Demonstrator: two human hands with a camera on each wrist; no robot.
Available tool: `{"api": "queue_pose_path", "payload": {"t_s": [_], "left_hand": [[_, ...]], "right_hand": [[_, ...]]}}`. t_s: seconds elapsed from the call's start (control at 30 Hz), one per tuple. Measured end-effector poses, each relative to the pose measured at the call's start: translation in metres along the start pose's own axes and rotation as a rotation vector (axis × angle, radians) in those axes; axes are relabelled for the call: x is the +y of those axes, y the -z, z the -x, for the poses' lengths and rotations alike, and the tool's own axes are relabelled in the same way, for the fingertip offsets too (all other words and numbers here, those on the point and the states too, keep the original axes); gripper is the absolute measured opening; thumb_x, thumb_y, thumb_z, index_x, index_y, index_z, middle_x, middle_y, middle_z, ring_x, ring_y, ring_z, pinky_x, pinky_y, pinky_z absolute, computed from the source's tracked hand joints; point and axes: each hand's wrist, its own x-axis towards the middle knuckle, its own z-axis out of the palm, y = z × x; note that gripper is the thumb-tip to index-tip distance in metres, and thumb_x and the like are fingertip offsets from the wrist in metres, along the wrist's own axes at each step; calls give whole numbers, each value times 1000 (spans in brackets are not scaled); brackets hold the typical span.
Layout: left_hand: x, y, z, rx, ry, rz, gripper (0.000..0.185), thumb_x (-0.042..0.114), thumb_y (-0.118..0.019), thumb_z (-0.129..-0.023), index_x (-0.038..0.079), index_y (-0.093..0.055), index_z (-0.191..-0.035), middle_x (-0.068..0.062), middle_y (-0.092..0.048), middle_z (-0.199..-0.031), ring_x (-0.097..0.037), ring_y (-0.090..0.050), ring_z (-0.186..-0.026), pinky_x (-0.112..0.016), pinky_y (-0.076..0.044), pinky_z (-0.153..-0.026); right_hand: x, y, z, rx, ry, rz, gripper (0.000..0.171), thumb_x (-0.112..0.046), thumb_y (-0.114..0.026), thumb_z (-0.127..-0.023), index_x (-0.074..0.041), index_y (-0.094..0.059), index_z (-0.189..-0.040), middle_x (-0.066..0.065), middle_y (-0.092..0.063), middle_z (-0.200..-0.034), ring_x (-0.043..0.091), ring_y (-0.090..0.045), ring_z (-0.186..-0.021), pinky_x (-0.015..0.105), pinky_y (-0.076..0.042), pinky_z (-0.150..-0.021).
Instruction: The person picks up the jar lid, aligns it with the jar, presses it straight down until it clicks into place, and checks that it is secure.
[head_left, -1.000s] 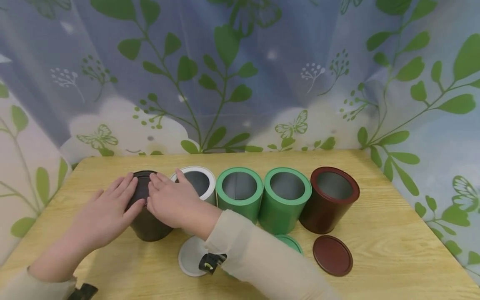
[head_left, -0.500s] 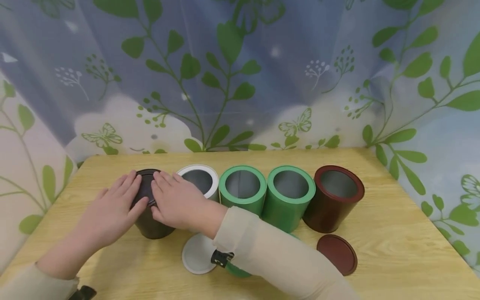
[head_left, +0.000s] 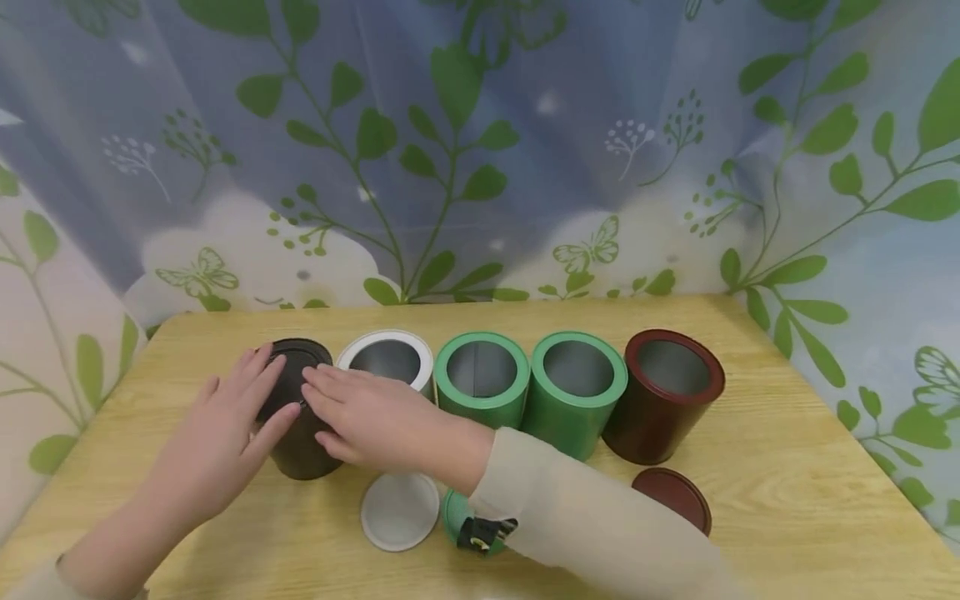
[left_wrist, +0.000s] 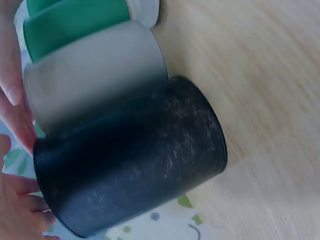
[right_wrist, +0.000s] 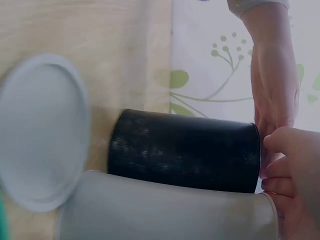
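A black can (head_left: 300, 446) stands at the left end of a row of cans, with its black lid (head_left: 294, 364) on top. My left hand (head_left: 240, 408) lies on the lid from the left with its fingers straight. My right hand (head_left: 341, 404) reaches across from the right, its straight fingers pressing the lid's near right edge. In the left wrist view the black can (left_wrist: 130, 160) fills the frame beside the white can (left_wrist: 95, 75). The right wrist view shows the black can (right_wrist: 185, 150) from the side, with fingers (right_wrist: 287, 170) of both hands at its top.
Right of the black can stand an open white can (head_left: 386, 360), two open green cans (head_left: 480, 379) (head_left: 577, 387) and an open maroon can (head_left: 663, 396). A white lid (head_left: 400, 511), a green lid (head_left: 452, 510) and a maroon lid (head_left: 675, 493) lie on the wooden table (head_left: 795, 500) in front. A leaf-patterned curtain hangs behind.
My right hand has slid back toward me and its thumb has left the white can's rim. Both hands stay on the black lid.
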Motion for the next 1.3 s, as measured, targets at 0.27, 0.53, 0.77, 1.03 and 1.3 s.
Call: {"api": "queue_pose_path", "payload": {"t_s": [0.27, 0.53, 0.77, 1.03, 1.3], "left_hand": [[17, -6, 20, 42, -76, -93, 65, 40, -52, -95, -1, -35, -142, -20, -27, -149, -34, -22, -137, -57, -12, -107], [35, -22, 43, 197, -293, -112, 64, 49, -42, -96, 4, -40, -141, -13, -34, -147, -23, -25, -137, -45, -16, -111], [37, -54, 50, 160, -408, -140, 65, 53, -41, -95, 2, -48, -134, -14, -43, -141, -24, -39, -130, -39, -29, -106], [33, -89, 50, -39, -464, -159, 68, 51, -51, -91, -6, -52, -127, -24, -49, -131, -39, -51, -115, -47, -47, -85], [38, -100, 47, -230, -392, -151, 68, 50, -53, -90, -4, -48, -133, -20, -45, -137, -41, -46, -119, -50, -46, -87]], "right_hand": [[-5, -1, 34, 100, 78, 13, 51, -35, -43, -99, -7, -42, -141, 6, -34, -148, 16, -27, -137, 26, -20, -109], [-10, -13, 72, 252, 188, -27, 45, -28, -52, -95, -6, -52, -133, 7, -43, -141, 16, -35, -133, 26, -23, -108], [-8, -44, 101, 42, 102, -73, 48, -35, -54, -94, -5, -54, -131, 7, -48, -137, 17, -42, -128, 27, -33, -103], [-13, -67, 107, -97, 1, -80, 59, -42, -55, -92, -5, -47, -136, 8, -44, -141, 20, -44, -126, 31, -39, -99], [-17, -82, 104, -113, 20, -37, 59, -48, -52, -92, -10, -48, -137, 8, -43, -141, 21, -47, -123, 30, -38, -99]]}}
